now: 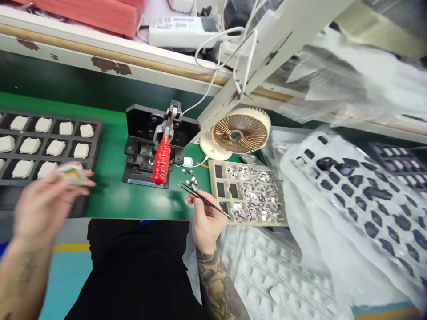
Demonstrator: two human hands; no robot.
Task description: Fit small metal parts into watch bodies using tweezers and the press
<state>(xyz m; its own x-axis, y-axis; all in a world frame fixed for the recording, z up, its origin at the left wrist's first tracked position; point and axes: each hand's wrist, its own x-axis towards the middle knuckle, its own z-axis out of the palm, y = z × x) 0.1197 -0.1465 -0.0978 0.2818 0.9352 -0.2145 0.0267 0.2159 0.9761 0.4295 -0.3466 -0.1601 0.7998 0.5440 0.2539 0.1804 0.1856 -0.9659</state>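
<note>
My left hand (46, 202), a little blurred, is closed on a small pale casing with a yellow mark (72, 174), held over the near right corner of a black compartment tray (96, 142). White squarish casings (82, 150) sit singly in the tray's pockets. My right hand (208, 220) grips black tweezers (210, 203), whose tips point left above the green bench top. Several tiny dark and white pieces (192, 181) lie just beyond the tips. Between the hands stands a toggle clamp fixture with a red handle (162, 162); its handle points toward me.
To the right, a clear divided box (283, 213) holds many small metallic pieces and some black pads. Behind it stands a cream desk fan (240, 131). Trays of black parts (362, 202) lie farther right among plastic film. A shelf (133, 58) with a white cable runs overhead.
</note>
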